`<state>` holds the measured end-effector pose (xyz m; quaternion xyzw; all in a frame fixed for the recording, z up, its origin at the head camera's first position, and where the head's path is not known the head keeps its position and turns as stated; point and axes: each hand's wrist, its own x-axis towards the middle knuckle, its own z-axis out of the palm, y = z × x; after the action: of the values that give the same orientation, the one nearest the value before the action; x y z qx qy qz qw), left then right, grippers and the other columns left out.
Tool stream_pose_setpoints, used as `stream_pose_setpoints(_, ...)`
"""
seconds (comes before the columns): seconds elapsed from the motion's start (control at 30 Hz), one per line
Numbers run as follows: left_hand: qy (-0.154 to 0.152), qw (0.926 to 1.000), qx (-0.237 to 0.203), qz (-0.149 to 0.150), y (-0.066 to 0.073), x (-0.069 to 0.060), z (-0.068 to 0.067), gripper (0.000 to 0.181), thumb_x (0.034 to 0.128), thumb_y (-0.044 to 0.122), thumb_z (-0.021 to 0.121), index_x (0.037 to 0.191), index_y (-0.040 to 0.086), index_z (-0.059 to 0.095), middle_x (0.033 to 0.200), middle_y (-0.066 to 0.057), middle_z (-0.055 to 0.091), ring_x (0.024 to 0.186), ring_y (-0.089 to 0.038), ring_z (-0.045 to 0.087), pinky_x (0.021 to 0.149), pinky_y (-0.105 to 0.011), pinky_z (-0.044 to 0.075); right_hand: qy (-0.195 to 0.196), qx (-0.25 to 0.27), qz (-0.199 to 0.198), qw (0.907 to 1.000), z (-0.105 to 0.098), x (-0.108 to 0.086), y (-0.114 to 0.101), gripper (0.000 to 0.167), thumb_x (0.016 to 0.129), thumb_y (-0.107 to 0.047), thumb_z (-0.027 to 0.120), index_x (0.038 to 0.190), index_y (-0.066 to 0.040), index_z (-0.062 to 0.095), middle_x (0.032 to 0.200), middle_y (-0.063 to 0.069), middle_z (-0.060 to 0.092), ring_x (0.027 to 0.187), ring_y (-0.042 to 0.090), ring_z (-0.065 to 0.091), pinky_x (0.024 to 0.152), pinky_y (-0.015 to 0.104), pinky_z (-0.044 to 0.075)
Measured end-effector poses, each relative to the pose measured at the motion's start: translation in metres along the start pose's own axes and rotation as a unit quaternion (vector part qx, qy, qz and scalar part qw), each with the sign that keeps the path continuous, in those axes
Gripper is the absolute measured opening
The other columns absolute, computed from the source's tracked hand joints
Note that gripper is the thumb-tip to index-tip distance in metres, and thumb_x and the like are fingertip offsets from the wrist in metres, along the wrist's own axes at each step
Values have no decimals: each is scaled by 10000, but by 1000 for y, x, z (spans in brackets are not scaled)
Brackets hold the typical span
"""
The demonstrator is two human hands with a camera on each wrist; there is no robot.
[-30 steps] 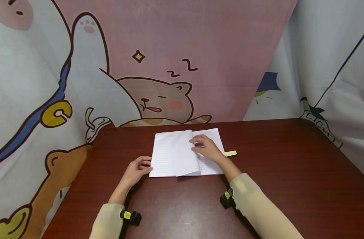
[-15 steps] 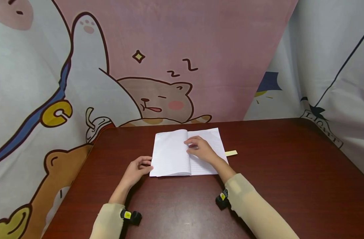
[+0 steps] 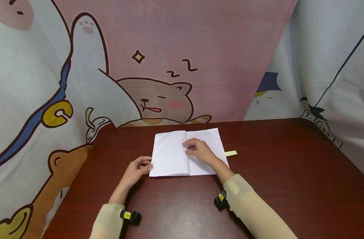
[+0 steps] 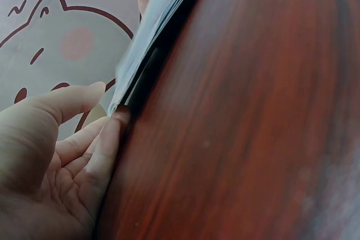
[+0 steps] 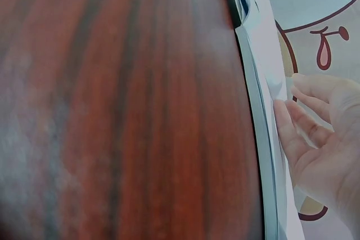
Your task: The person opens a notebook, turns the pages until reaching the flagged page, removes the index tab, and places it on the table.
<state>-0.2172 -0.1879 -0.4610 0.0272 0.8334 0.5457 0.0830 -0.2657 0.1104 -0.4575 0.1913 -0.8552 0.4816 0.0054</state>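
Note:
An open notebook with white lined pages [image 3: 170, 154] lies on the brown table. At its left edge is my left hand [image 3: 137, 171], fingertips touching the edge. In the left wrist view, the thumb of this left hand [image 4: 62, 155] stands slightly apart from the pages. My right hand [image 3: 201, 151] is over the right-hand page, its fingertips near the centre fold. Seen from the right wrist, the fingers of my right hand [image 5: 326, 133] are slightly bent, with one fingertip against the paper [image 5: 270, 77] and no page visibly pinched.
A pale yellow strip [image 3: 231, 153] sticks out past the notebook's right edge. Dark reddish-brown table [image 3: 289, 166] surrounds the notebook. Behind it hangs a cartoon-printed cloth [image 3: 223, 59]. Each sleeve carries a small black wrist camera [image 3: 131, 216].
A page that was partway over the fold has come down onto the left side. My right hand has moved a little left along with it; my left hand has stayed put.

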Motion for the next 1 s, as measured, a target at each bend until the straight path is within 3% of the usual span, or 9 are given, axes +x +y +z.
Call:
stream_pose_setpoints(0.27, 0, 9995, 315, 29, 28, -15, -1, 398, 913, 109, 705, 1265, -46, 601, 1119, -219, 661, 811, -130, 586, 696, -232, 481, -115, -139, 231, 9996, 1, 1, 0, 300, 902, -68, 683, 1197, -23, 702, 1195, 148, 714, 1048, 280, 664, 957, 404, 527)
stream_pose_setpoints(0.53, 123, 9990, 428, 88, -1, 1, 1, 449, 882, 153, 759, 1282, 15, 609, 1149, -189, 672, 845, -117, 609, 710, -236, 483, -189, -105, 315, 9993, 0, 1, 0, 292, 913, -86, 685, 1201, -39, 705, 1173, 151, 714, 1052, 271, 662, 976, 419, 514)
stream_pose_setpoints(0.87, 130, 9989, 453, 62, -5, 3, 1, 424, 872, 138, 765, 1265, 58, 626, 1131, -151, 681, 866, -150, 609, 737, -246, 483, -213, -53, 279, 9994, -5, 0, 0, 293, 923, -102, 672, 1206, -33, 701, 1193, 152, 717, 1094, 297, 673, 1003, 435, 497)
stream_pose_setpoints(1.0, 137, 9987, 486, 27, -6, 2, 1, 405, 876, 129, 757, 1257, 70, 634, 1118, -139, 681, 873, -157, 611, 736, -247, 487, -170, 91, 221, 9996, -7, -1, 1, 294, 927, -93, 665, 1210, -18, 693, 1199, 159, 715, 1082, 313, 688, 949, 393, 523)
